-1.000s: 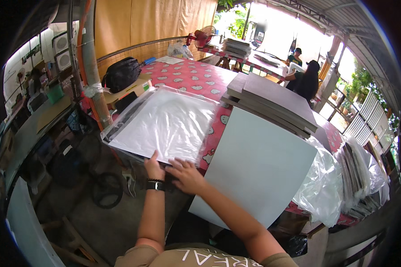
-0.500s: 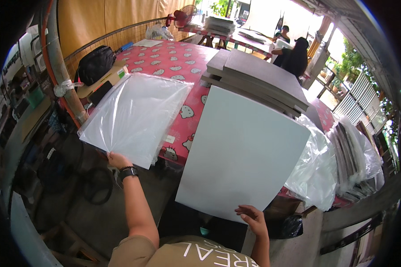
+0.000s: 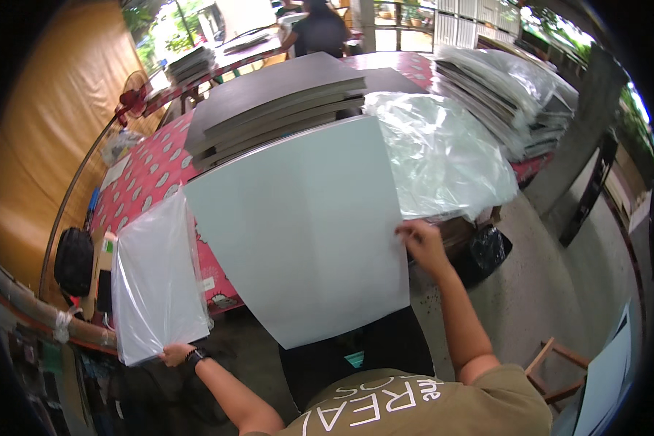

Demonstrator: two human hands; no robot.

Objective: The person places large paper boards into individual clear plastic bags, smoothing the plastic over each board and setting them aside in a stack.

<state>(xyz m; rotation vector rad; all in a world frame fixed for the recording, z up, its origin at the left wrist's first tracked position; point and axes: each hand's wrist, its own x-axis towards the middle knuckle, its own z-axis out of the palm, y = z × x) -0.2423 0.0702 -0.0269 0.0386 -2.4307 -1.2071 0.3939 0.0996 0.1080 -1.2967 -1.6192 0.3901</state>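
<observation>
Plainly, overhang and slip are the risks

The left hand [image 3: 173, 354] has thumb and fingers closed on the near corner of a white sheet in a clear plastic sleeve [image 3: 156, 272], which is over the left part of the red cat-print tablecloth [image 3: 149, 178] and juts past the near edge. Film that smooth could slide out of a one-corner pinch, I judge, and the jutting end could then tip down or crease.

A large pale grey sheet [image 3: 305, 240] takes up the middle, its far edge by the stack of grey boards [image 3: 287, 91] and its near end reaching out above the person's dark trousers [image 3: 396, 349]. With so much unsupported, it could sag, bend or be nudged askew by the body. The right hand [image 3: 423, 243] is at its right edge, fingers bent; blur hides whether they are closed on it or just beside it, so I cannot tell. A missed hold might push the sheet or scuff its edge.

Just right of it lies crumpled clear plastic [image 3: 443, 152]; loose film could cling to the fingers or drag along. The grey boards are unevenly stacked, so a knock from the sheet's far edge might shift them
</observation>
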